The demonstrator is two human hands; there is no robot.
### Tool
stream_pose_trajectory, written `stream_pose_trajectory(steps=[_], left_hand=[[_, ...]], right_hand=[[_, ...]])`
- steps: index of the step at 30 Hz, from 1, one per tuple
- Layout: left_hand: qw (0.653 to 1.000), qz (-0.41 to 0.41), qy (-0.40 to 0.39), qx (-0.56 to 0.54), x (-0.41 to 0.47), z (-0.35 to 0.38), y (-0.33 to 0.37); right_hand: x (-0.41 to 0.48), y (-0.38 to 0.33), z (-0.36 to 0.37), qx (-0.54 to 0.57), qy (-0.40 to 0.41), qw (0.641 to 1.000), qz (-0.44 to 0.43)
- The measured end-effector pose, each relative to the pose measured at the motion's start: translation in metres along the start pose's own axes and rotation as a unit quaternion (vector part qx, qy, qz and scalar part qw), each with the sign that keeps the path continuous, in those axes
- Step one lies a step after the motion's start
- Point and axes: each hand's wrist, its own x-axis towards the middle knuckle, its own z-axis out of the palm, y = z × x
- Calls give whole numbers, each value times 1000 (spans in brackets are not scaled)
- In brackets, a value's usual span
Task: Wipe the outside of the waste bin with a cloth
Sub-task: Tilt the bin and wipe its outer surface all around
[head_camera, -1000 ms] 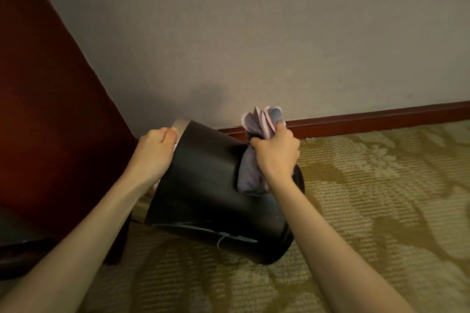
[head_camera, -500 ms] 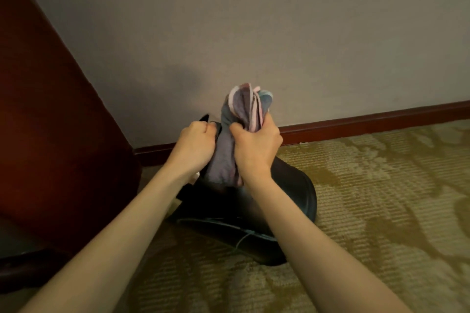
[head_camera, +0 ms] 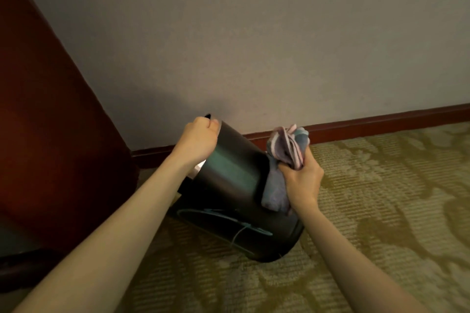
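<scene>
Waste bin (head_camera: 229, 180): tilted on carpet (head_camera: 381, 211) — exposing its side.
Left hand (head_camera: 199, 140): fingers curled over rim, steadying.
Right hand (head_camera: 302, 178): fingers clenching cloth (head_camera: 287, 150) against wall — wiping.

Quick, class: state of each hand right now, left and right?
Left hand: fingers curled, gripping the rim of the tilted waste bin.
Right hand: clenched round the bunched cloth, holding it against the bin's side.

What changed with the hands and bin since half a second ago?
The left hand moved left, away from the cloth, and grips the rim of the waste bin. The right hand carried the cloth rightward along the bin's side. Bin still tilted on carpet.
</scene>
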Motion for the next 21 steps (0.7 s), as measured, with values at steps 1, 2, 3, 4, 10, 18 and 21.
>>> stream_pose_trajectory(steps=[1,2,3,4,10,18,21], left_hand=[[1000,-1,-3,-5,1,0,0],[1000,-4,-6,-8,2,0,1],[1000,-6,-6,-11,2,0,1],[1000,-7,-5,-14,2,1,2],[1000,1,-9,-12,-1,8,10],[999,-3,4,-32,-7,5,9],[998,-10,7,-57,-7,5,8]], right_hand=[[0,6,-5,-11,0,1000,5],[-1,13,-11,-24,2,1000,13],[0,19,-16,-37,4,999,25],[0,25,-22,-48,10,998,40],[-1,38,-27,-49,92,981,161],[-7,-24,23,99,138,965,200],[-10,-57,47,132,101,971,170]])
